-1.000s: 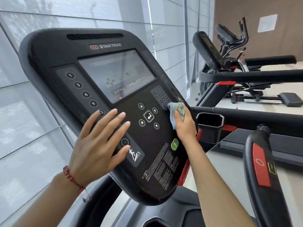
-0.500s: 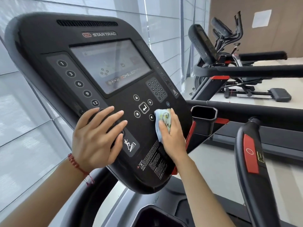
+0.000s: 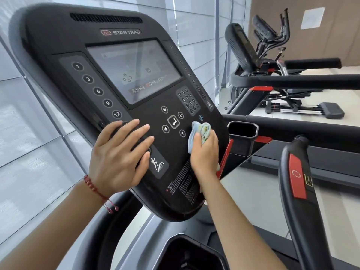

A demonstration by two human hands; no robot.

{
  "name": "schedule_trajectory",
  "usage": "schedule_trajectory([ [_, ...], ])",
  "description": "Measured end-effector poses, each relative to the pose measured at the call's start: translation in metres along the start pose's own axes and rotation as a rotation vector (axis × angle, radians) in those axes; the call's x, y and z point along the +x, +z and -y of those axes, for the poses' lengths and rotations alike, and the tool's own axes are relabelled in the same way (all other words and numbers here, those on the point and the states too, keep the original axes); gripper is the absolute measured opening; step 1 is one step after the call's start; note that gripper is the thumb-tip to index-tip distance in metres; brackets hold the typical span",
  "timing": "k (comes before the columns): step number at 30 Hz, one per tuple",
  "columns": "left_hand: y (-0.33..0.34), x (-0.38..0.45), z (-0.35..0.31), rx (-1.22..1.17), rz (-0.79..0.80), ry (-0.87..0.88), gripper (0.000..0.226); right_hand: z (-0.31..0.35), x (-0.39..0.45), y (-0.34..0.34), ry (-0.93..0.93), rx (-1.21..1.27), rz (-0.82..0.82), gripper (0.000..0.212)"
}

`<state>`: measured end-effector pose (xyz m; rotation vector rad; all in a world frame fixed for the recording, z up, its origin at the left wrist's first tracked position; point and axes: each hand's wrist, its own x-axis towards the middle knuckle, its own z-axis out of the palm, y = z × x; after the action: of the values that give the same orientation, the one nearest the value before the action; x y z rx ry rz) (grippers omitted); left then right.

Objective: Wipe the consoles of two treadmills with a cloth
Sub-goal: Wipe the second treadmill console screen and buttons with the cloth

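Right hand [image 3: 204,152] grips cloth [image 3: 200,131] on console [image 3: 120,22]; left hand [image 3: 116,154] – fingers apparently flat – rests there.

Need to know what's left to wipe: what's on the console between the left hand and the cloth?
Head view: arrow buttons and the enter key on bare black console, between left hand and cloth.

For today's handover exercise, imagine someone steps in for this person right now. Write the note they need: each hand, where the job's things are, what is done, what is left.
Left hand: fingers straight, resting flat on the lower left of the near console.
Right hand: grips the bunched cloth and presses it on the console's lower right, below the keypad.
Done: wiping of this console is under way; how much is already clean cannot be told.
Left: the rest of this console, including the screen if not yet wiped, then the second treadmill's console to the right.
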<state>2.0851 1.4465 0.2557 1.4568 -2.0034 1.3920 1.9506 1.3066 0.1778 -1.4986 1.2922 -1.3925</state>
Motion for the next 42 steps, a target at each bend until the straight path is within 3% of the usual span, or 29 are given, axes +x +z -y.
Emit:
schedule_trajectory([
  [4,0.0,-0.001,-0.002,-0.009,-0.015,-0.004,0.036,-0.015,0.076,0.003,0.116,-0.056,-0.02,0.052],
  [11,0.001,0.002,-0.001,-0.014,-0.03,-0.012,0.036,-0.017,0.139,0.004,0.101,-0.089,-0.006,0.05],
  [16,-0.002,0.003,0.004,-0.004,0.027,0.01,0.043,0.001,0.153,0.012,0.042,-0.108,0.03,0.054],
  [26,-0.022,0.016,0.069,0.076,0.014,0.046,0.058,0.095,0.17,0.045,-0.331,0.01,0.209,0.05],
  [28,-0.025,0.022,0.087,0.115,0.017,0.051,0.058,0.089,0.17,0.039,-0.366,0.03,0.254,0.041],
  [36,-0.019,0.031,0.102,0.084,-0.042,0.051,0.054,0.024,0.164,0.016,-0.318,0.037,0.24,0.049],
  [42,-0.017,0.03,0.101,0.023,-0.079,0.03,0.051,0.057,0.181,0.033,-0.375,0.019,0.241,0.046],
])
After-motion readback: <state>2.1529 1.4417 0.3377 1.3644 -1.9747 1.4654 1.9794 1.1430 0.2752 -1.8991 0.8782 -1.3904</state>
